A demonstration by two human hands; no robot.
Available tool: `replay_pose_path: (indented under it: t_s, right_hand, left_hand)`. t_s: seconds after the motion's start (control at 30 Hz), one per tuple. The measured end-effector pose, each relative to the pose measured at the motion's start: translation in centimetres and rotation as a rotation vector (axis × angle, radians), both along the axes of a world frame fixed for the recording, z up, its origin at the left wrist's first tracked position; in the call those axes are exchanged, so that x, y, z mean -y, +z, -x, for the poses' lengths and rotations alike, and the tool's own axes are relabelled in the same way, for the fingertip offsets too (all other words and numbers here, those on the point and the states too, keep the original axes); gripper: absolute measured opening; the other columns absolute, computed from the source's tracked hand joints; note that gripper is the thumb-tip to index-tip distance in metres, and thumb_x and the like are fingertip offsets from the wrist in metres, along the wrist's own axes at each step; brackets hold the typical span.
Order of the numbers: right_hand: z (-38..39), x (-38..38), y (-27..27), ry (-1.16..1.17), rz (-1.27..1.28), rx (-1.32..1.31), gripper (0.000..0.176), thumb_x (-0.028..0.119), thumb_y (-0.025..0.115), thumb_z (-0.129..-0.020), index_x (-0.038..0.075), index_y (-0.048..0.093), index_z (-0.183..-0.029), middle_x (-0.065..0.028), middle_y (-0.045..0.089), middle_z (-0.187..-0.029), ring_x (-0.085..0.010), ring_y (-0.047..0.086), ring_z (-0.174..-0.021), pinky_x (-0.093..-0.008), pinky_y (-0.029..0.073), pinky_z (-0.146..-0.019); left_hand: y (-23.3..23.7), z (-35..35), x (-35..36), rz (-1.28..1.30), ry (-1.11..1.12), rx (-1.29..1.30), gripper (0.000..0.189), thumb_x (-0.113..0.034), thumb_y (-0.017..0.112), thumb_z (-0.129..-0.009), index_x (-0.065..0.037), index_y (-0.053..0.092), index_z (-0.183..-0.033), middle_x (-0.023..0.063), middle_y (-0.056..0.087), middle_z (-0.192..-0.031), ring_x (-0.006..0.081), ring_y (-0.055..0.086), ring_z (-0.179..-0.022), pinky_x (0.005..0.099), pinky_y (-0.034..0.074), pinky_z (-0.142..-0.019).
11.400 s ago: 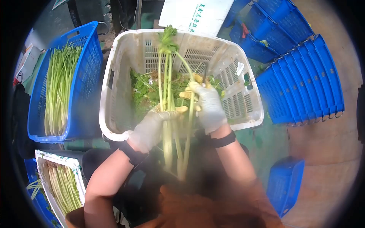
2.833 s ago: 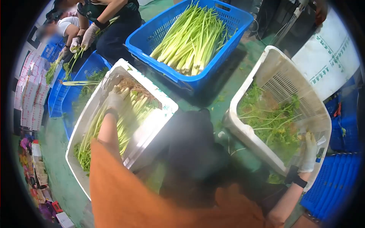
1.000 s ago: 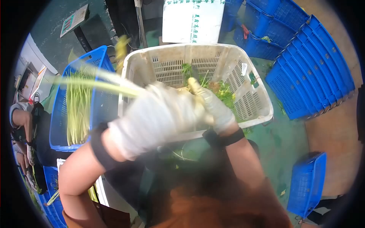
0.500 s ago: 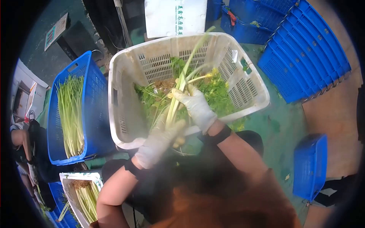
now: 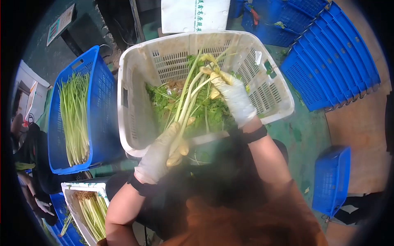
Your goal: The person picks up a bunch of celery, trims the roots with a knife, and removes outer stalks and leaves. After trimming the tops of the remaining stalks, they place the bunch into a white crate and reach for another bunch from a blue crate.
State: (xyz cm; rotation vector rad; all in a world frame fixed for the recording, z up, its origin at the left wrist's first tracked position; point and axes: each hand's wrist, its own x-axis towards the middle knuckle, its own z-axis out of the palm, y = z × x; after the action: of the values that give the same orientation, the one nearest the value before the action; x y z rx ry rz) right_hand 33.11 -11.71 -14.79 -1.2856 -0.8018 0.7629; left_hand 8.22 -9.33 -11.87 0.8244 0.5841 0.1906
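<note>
Pale green celery stalks (image 5: 186, 101) slant over the near half of a large white basket (image 5: 124, 112). Gloved, my left hand (image 5: 162, 151) is wrapped round their lower ends at the basket's near rim. My right hand (image 5: 232, 92), gloved too, is closed on the upper part of the stalks, where a yellowish leafy stem bends over the fingers. Below the hands, loose green leaves and trimmings (image 5: 213, 115) lie in the basket, with a brown clump of roots near its far side.
On the left, a blue crate (image 5: 104, 123) holds long trimmed stalks; a white foam box (image 5: 67, 186) with more stalks is below it. Stacked blue crates (image 5: 328, 57) stand at right, one blue crate (image 5: 331, 180) lower down. Another person's gloved hand (image 5: 44, 206) shows far left.
My right hand has moved up and right along the stalks, and my left hand has moved slightly down and left. The hands are farther apart, and the stalks' tops are bent over.
</note>
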Motion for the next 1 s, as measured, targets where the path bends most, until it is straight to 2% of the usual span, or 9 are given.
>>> replay_pose_path:
  t_s: [0.1,0.17,0.23,0.33,0.5,0.57,0.73,0.87,1.0]
  right_hand:
    - [-1.5,0.2,0.8,-0.307,0.068,0.109,0.036,0.025,0.064,-0.096,0.001,0.063,-0.122,0.0049,0.061,-0.081,-0.0027,0.052,-0.067,-0.0191,0.042,-0.058]
    - [-0.9,0.4,1.8,-0.305,-0.033,0.017,0.039,0.033,0.068,-0.093,0.002,0.064,-0.116,0.0048,0.06,-0.084,-0.0024,0.051,-0.067,-0.0185,0.041,-0.056]
    - [2.0,1.6,3.5,-0.071,0.251,-0.021,0.039,0.039,0.071,-0.089,0.006,0.063,-0.107,0.0049,0.058,-0.082,-0.0031,0.049,-0.065,-0.0183,0.039,-0.055]
    - [4.7,0.3,0.0,0.081,0.163,-0.167,0.031,0.034,0.071,-0.089,0.008,0.064,-0.105,0.0046,0.061,-0.084,-0.003,0.05,-0.065,-0.0184,0.038,-0.053]
    - [5.0,0.4,0.8,0.161,0.11,-0.289,0.023,0.022,0.066,-0.094,0.004,0.063,-0.109,0.0021,0.063,-0.088,-0.0017,0.047,-0.059,-0.0138,0.036,-0.048]
    - [4.8,0.7,1.3,0.154,0.205,-0.352,0.02,0.022,0.07,-0.09,0.009,0.068,-0.105,0.0075,0.061,-0.08,0.0002,0.047,-0.06,-0.0162,0.034,-0.051]
    - [4.0,0.6,1.6,0.154,0.314,-0.296,0.019,0.022,0.07,-0.089,0.01,0.069,-0.104,0.0085,0.06,-0.076,0.0013,0.043,-0.056,-0.0157,0.033,-0.049]
    - [5.1,1.1,3.4,0.055,0.008,-0.248,0.043,0.013,0.064,-0.091,0.0,0.053,-0.131,-0.0043,0.071,-0.103,0.002,0.048,-0.06,-0.0137,0.033,-0.044]
    - [6.2,0.8,2.6,-0.069,-0.254,-0.229,0.035,0.009,0.058,-0.095,0.001,0.055,-0.128,-0.0124,0.068,-0.114,0.002,0.048,-0.061,-0.0134,0.033,-0.044]
  left_hand:
    - [-0.9,0.4,-0.2,-0.13,0.041,-0.016,0.051,-0.041,0.044,-0.104,-0.005,0.045,-0.139,0.0012,0.062,-0.073,0.0034,0.038,-0.044,0.0176,0.029,-0.041]
    - [-1.8,0.2,-0.1,-0.186,0.091,-0.029,0.045,-0.033,0.048,-0.103,-0.005,0.045,-0.137,0.003,0.064,-0.078,0.0044,0.042,-0.046,0.0175,0.032,-0.042]
    - [-2.7,-0.4,0.4,-0.24,0.141,-0.036,0.04,-0.025,0.053,-0.102,-0.005,0.045,-0.136,0.0049,0.066,-0.082,0.0054,0.046,-0.049,0.0173,0.035,-0.044]
    - [-2.5,-1.0,1.5,-0.201,0.196,-0.085,0.05,0.004,0.063,-0.09,-0.006,0.042,-0.134,0.0085,0.065,-0.096,0.0088,0.057,-0.063,0.0166,0.045,-0.055]
    - [-4.6,-2.1,1.7,-0.361,0.277,-0.107,0.047,-0.002,0.064,-0.092,-0.008,0.044,-0.134,-0.0001,0.058,-0.089,0.0036,0.052,-0.064,0.016,0.042,-0.055]
    - [-4.0,-2.5,2.1,-0.338,0.302,-0.1,0.042,-0.012,0.062,-0.096,-0.01,0.046,-0.135,-0.0017,0.058,-0.085,0.0022,0.047,-0.06,0.0162,0.038,-0.053]
    - [-5.1,-2.5,1.7,-0.427,0.271,-0.111,0.03,-0.027,0.046,-0.105,-0.01,0.049,-0.129,-0.0008,0.06,-0.077,0.0035,0.046,-0.057,0.0173,0.036,-0.052]
    - [-5.8,-2.3,0.4,-0.298,0.306,0.032,0.027,-0.028,0.049,-0.104,-0.008,0.051,-0.122,0.0037,0.065,-0.085,0.0065,0.058,-0.063,0.0198,0.046,-0.054]
    - [-3.9,-2.2,-0.8,-0.095,0.357,0.091,0.032,-0.023,0.052,-0.102,-0.004,0.05,-0.128,0.0045,0.065,-0.094,0.0086,0.062,-0.07,0.0199,0.053,-0.058]
